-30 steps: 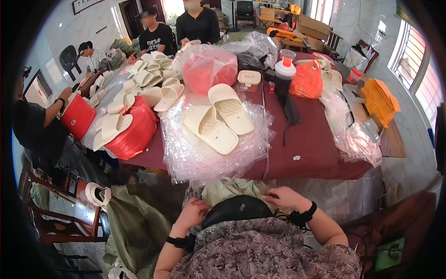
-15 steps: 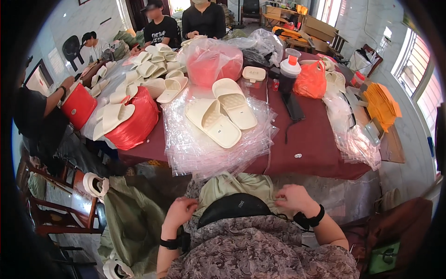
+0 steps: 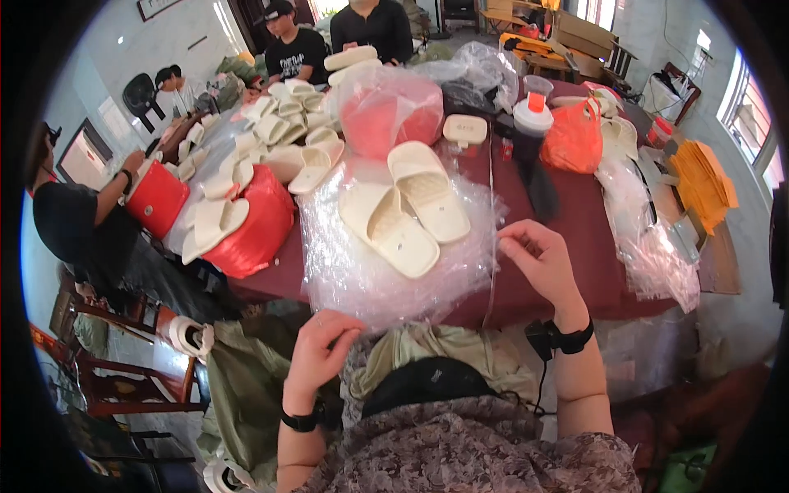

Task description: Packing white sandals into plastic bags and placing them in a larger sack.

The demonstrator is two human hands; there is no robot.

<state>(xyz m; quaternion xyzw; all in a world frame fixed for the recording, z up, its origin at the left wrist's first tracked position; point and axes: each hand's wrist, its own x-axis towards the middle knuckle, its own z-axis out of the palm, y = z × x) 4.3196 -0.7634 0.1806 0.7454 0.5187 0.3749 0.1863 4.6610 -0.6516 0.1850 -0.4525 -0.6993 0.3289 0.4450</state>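
Two slippers [image 3: 409, 204]: cream, light, soft foam; grip by strap.
Wrap [image 3: 362, 279]: thin, slippery plastic, 12 o'clock on bench [image 3: 575, 238].
Right hand [image 3: 538, 261]: pinching wrap's edge.
Left hand [image 3: 320, 349]: curled, grip unclear.

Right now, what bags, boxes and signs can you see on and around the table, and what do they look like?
Clear plastic sheet: crinkly, at the near table edge, under two cream slippers.
Clear bag: middle of table, puffy, pink-red thing inside.
Orange bag: far right, shiny, knotted.
Red bag: left table edge, bulging.
Cardboard boxes: brown, back right.
Framed sign: dark frame, on the back wall.
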